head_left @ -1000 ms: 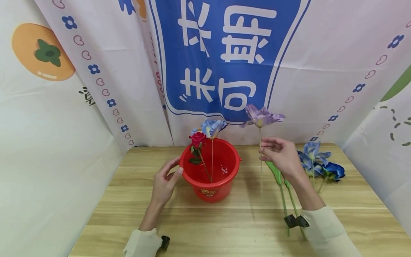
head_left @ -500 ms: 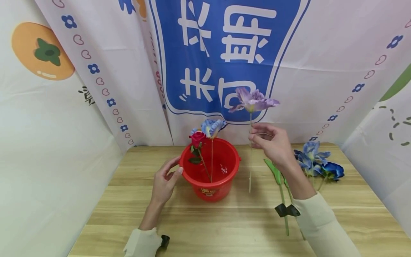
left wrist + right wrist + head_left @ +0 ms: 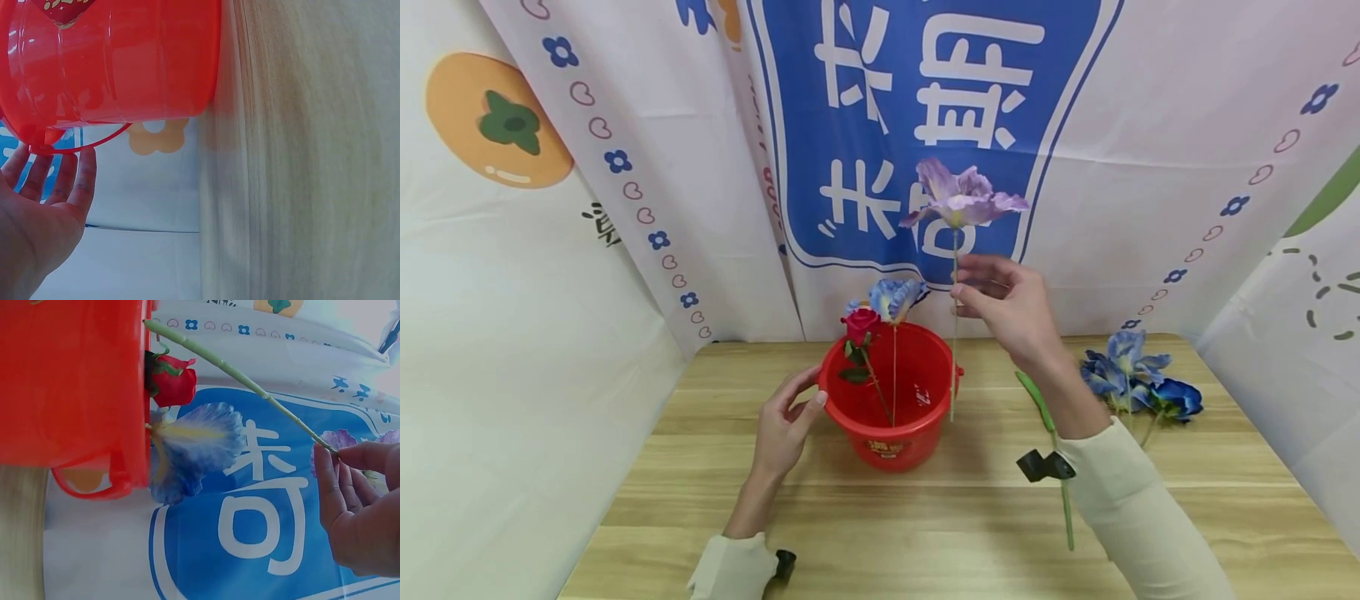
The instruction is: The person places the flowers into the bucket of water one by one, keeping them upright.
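A purple flower (image 3: pixel 962 200) is held up by the right hand (image 3: pixel 1011 304) near a red bucket (image 3: pixel 917 450).
Its stem is pinched between the thumb and fingers, and the low end is seen by the bucket's right edge; whether the edge is touched cannot be told. The bucket's left edge is touched by the left hand (image 3: pixel 786 429), with fingers almost straight and a bit apart. A red rose (image 3: pixel 861 326) and a blue flower (image 3: pixel 895 298) are held in the bucket. Other blue flowers (image 3: pixel 1127 362) are laid on the table (image 3: pixel 865 533).
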`<state>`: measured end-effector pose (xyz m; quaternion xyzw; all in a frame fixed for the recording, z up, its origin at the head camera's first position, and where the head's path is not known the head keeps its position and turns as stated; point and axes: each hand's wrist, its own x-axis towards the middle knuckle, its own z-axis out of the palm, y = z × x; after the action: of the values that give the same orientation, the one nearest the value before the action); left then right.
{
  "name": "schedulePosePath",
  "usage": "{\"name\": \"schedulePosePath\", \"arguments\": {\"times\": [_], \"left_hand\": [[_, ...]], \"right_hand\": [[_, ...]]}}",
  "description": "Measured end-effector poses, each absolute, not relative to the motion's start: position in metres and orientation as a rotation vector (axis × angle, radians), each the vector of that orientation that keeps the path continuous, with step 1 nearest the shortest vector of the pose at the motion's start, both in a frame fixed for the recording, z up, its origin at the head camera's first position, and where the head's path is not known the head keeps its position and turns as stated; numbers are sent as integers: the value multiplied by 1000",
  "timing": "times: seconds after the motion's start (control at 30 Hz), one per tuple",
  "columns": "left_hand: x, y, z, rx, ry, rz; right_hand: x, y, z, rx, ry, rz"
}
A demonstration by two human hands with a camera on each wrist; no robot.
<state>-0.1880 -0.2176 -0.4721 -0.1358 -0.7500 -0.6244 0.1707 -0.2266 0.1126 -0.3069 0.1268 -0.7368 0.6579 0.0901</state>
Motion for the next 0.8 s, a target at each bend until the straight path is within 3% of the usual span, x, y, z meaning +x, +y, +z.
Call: {"name": "schedulePosePath", "arguments": {"times": [0.8], "left_hand": [[-189,-217,-474,-392,-2108,-1794]], "right_hand": [[-238,69,-314,574,-2086,1969]]}}
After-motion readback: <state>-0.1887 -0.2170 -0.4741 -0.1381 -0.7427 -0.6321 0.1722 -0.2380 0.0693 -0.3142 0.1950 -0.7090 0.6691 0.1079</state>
